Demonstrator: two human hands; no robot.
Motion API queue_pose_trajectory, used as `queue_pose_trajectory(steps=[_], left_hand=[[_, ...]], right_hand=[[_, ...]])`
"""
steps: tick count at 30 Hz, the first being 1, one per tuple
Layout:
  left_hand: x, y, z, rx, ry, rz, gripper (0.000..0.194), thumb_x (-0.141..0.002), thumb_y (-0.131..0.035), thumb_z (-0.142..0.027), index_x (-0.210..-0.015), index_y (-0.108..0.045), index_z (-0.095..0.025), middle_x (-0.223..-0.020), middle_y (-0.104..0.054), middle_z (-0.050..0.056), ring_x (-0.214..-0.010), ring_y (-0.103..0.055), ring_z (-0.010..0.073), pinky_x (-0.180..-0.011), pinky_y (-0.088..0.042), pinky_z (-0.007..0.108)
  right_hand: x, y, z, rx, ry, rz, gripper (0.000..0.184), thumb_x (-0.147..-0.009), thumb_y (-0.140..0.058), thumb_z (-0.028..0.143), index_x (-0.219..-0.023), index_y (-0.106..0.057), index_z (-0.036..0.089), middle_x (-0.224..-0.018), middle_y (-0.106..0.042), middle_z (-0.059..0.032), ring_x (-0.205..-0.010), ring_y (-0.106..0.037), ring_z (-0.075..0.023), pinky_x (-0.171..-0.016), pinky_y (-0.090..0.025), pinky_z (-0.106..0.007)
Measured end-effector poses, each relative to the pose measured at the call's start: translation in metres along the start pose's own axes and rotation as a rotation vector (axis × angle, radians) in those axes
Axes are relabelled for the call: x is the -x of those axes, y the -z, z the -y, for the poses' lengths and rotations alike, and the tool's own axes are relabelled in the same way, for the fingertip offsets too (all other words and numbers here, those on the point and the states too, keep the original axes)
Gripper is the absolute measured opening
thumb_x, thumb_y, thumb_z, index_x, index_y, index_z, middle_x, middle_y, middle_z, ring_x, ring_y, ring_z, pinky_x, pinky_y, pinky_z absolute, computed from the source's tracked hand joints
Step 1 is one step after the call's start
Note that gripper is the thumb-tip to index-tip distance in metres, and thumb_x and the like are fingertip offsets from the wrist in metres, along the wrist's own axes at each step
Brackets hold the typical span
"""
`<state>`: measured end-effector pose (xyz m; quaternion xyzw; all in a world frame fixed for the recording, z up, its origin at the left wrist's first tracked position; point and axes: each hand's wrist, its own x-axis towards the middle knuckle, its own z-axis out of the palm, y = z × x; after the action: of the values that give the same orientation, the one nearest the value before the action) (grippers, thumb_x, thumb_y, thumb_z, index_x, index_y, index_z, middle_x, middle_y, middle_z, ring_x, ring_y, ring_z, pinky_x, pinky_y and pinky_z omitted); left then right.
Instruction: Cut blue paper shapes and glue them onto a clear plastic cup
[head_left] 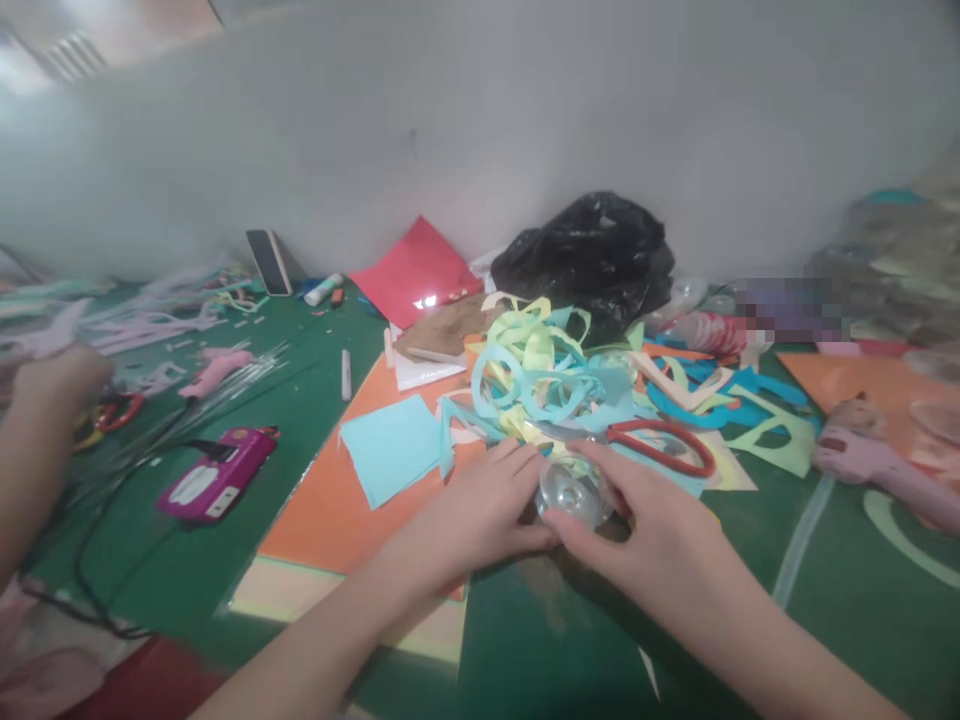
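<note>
Both of my hands at the near centre of the green work table (525, 640), seen from above. My left hand (480, 510) and my right hand (637, 530) are curved and closed around a clear moulded plastic piece (574, 490), gripping it from either side. The piece is held just above a sheet of orange card (352, 490), at the table's near edge and towards its middle.

Directly beyond my hands lie red-handled scissors (660, 445), their blades pointing towards my left hand. Behind them rises a loose heap of pale blue and yellow paper cut-outs (532, 370). A square of pale blue paper (390, 448) lies on the orange card, just left of my left hand.

Along the far edge, against the grey wall (480, 130), are a black plastic bag (585, 255), a red paper sheet (416, 270) and a phone (268, 262) leaning upright. A white glue stick (324, 290) lies near the phone.

At the table's left side are a magenta corded device (217, 475) and a pink glue gun (217, 368), with a blurred hand of another person (56, 385) at the left edge. Its grip cannot be made out. A second pink glue gun (877, 465) lies at the right edge, on an orange sheet (847, 385).
</note>
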<state>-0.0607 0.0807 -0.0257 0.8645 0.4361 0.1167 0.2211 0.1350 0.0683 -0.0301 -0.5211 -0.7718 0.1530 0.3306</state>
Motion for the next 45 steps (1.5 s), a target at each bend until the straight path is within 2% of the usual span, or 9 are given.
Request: queue_pose_trajectory(steps=[6, 15, 23, 27, 31, 34, 36, 39, 45], left_hand=[[0.003, 0.0, -0.001, -0.007, 0.015, -0.022, 0.029, -0.094, -0.061, -0.045, -0.113, -0.06, -0.022, -0.109, -0.063, 0.008, -0.105, -0.054, 0.0254, -0.088, -0.046, 0.037], [0.005, -0.001, 0.001, -0.081, -0.007, -0.061, 0.026, -0.09, -0.066, -0.042, -0.095, -0.055, -0.019, -0.101, -0.059, 0.005, -0.1, -0.055, 0.0234, -0.08, -0.046, 0.034], [0.007, 0.011, -0.001, -0.181, -0.066, -0.022, 0.033, -0.09, -0.066, -0.05, -0.088, -0.057, -0.018, -0.096, -0.06, 0.004, -0.098, -0.055, 0.023, -0.08, -0.044, 0.034], [0.008, 0.012, 0.002, -0.162, -0.096, -0.043, 0.034, -0.09, -0.066, -0.051, -0.093, -0.058, -0.018, -0.101, -0.062, 0.005, -0.103, -0.055, 0.0234, -0.083, -0.044, 0.033], [0.009, 0.012, 0.005, -0.073, -0.141, -0.043, 0.051, -0.08, -0.07, -0.067, -0.09, -0.055, -0.02, -0.094, -0.061, 0.003, -0.099, -0.056, 0.0233, -0.077, -0.042, 0.031], [0.008, 0.012, 0.007, -0.039, -0.195, -0.085, 0.057, -0.076, -0.068, -0.074, -0.087, -0.053, -0.021, -0.088, -0.06, 0.003, -0.091, -0.055, 0.0223, -0.07, -0.039, 0.03], [0.005, 0.01, 0.009, -0.045, -0.235, -0.089, 0.058, -0.076, -0.065, -0.077, -0.08, -0.05, -0.021, -0.078, -0.057, 0.002, -0.083, -0.054, 0.021, -0.065, -0.035, 0.03], [0.001, 0.006, 0.013, -0.083, -0.319, -0.091, 0.059, -0.078, -0.062, -0.078, -0.071, -0.046, -0.022, -0.07, -0.055, 0.002, -0.078, -0.054, 0.0203, -0.064, -0.034, 0.03], [0.0, 0.001, 0.025, -0.229, -0.23, -0.032, 0.066, -0.08, -0.056, -0.082, -0.055, -0.048, -0.02, -0.056, -0.053, 0.004, -0.072, -0.056, 0.0216, -0.063, -0.031, 0.033]], right_hand=[[0.001, 0.0, -0.002, 0.056, 0.048, 0.036, 0.045, -0.085, -0.061, 0.046, -0.12, -0.067, 0.019, -0.071, -0.067, -0.0023, -0.065, -0.064, -0.0222, -0.057, -0.047, -0.03], [-0.001, 0.002, -0.002, -0.016, -0.049, 0.159, 0.058, -0.091, -0.053, 0.056, -0.129, -0.063, 0.013, -0.064, -0.058, 0.0, -0.061, -0.056, -0.02, -0.055, -0.036, -0.027], [0.003, -0.002, -0.002, -0.055, -0.068, 0.151, 0.062, -0.093, -0.053, 0.059, -0.134, -0.061, 0.014, -0.059, -0.053, 0.0035, -0.057, -0.057, -0.0198, -0.054, -0.035, -0.028], [-0.006, 0.014, 0.004, -0.048, -0.092, 0.011, 0.052, -0.096, -0.044, 0.059, -0.117, -0.069, 0.018, -0.068, -0.063, -0.0011, -0.067, -0.063, -0.0216, -0.06, -0.04, -0.029], [-0.05, 0.038, 0.027, 0.028, -0.11, -0.094, 0.051, -0.1, -0.035, 0.06, -0.09, -0.067, 0.021, -0.069, -0.065, -0.0015, -0.066, -0.06, -0.0196, -0.061, -0.038, -0.029], [-0.107, 0.036, 0.05, 0.24, 0.067, -0.013, 0.043, -0.102, -0.038, 0.049, -0.092, -0.068, 0.021, -0.087, -0.072, -0.0051, -0.079, -0.064, -0.0199, -0.067, -0.04, -0.028], [-0.148, 0.021, 0.063, 0.499, 0.175, 0.151, 0.043, -0.103, -0.037, 0.043, -0.1, -0.072, 0.019, -0.103, -0.074, -0.0101, -0.097, -0.066, -0.0233, -0.08, -0.043, -0.031], [-0.202, -0.012, 0.071, 0.707, 0.135, 0.278, 0.041, -0.102, -0.041, 0.036, -0.109, -0.074, 0.013, -0.126, -0.068, -0.0193, -0.123, -0.058, -0.0309, -0.099, -0.039, -0.038], [-0.259, -0.059, 0.06, 0.749, -0.13, 0.388, 0.055, -0.088, -0.064, 0.055, -0.118, -0.075, 0.01, -0.126, -0.068, -0.028, -0.123, -0.058, -0.0431, -0.096, -0.046, -0.05]])
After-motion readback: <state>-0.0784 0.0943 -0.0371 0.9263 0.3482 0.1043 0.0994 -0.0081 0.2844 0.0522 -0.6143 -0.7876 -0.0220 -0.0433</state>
